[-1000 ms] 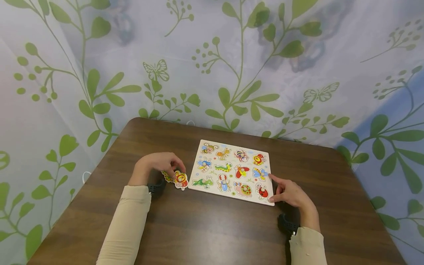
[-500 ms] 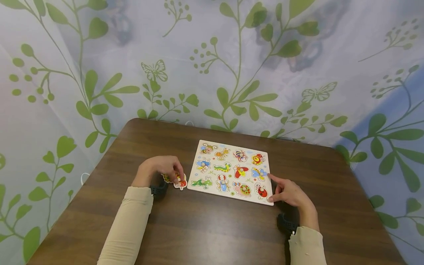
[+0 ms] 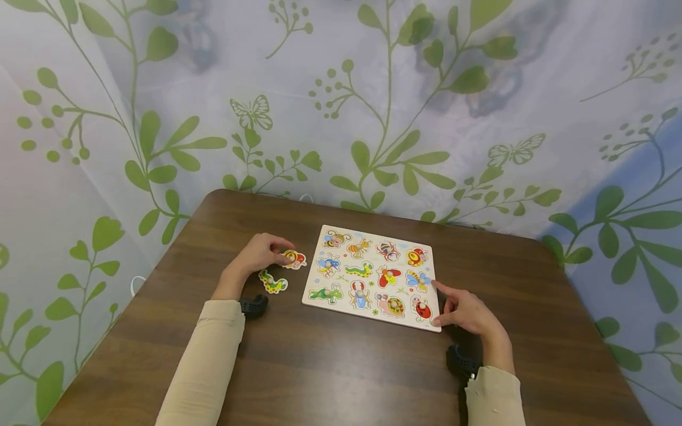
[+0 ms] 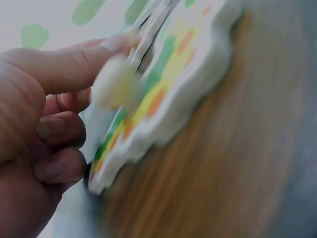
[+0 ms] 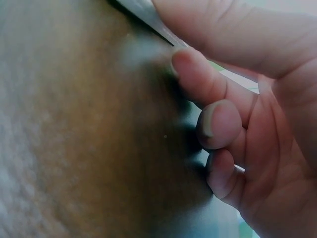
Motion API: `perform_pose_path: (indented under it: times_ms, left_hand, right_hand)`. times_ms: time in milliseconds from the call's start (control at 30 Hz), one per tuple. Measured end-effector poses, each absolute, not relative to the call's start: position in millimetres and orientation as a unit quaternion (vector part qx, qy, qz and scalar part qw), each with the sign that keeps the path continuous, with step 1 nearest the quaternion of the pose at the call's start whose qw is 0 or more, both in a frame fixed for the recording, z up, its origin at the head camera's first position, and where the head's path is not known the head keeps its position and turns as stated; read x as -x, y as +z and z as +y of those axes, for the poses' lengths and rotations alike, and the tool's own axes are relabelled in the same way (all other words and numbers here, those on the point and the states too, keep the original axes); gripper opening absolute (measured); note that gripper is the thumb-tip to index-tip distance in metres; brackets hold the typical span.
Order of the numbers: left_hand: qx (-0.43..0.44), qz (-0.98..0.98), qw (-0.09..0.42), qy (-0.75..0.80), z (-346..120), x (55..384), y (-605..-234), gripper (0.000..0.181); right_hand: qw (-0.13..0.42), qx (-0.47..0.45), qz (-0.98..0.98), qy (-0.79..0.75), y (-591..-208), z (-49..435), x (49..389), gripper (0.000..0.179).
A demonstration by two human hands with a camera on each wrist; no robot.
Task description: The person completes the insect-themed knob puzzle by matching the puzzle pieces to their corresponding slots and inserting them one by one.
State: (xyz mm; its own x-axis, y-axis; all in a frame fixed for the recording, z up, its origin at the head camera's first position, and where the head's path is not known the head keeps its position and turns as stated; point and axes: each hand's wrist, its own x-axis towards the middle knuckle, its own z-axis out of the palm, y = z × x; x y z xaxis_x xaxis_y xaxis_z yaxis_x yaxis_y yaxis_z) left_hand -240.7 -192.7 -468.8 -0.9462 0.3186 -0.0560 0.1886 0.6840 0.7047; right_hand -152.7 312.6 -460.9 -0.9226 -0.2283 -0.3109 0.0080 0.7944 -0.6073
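Observation:
At the left of the table my left hand [image 3: 261, 254] pinches a red-and-yellow bug puzzle piece [image 3: 294, 259], thumb and index finger at its left side. Just below it lies a green-and-yellow caterpillar puzzle piece [image 3: 273, 283], whose pale round knob [image 4: 116, 84] stands out blurred in the left wrist view. The wooden insect puzzle board [image 3: 375, 316] lies flat between the hands. On its right edge rest the index finger and thumb of my right hand [image 3: 466, 309], spread apart. The remaining right fingers [image 5: 220, 124] are curled beside the board's edge in the right wrist view.
The brown wooden table [image 3: 341, 378] carries the board and both loose pieces. Behind it hangs a pale curtain [image 3: 298, 118] with green leaves and butterflies. Dark straps [image 3: 462, 361] sit around both wrists.
My left hand has moved away from me with the bug piece and turned it, so the bug now points right. The caterpillar piece is uncovered. The right hand stays at the board.

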Motion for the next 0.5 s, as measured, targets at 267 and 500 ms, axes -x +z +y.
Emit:
perform_pose_path:
  times_ms: [267,500]
  left_hand:
    - [-0.158,0.927,0.07,0.332,-198.2,240.7,-470.8,0.031]
    - [-0.178,0.935,0.085,0.296,-191.2,239.0,-469.4,0.026]
  right_hand:
    - [0.186,0.064,0.93,-0.312,-457.6,311.2,153.5,0.098]
    - [0.187,0.062,0.931,-0.309,-460.6,311.8,153.2,0.099]
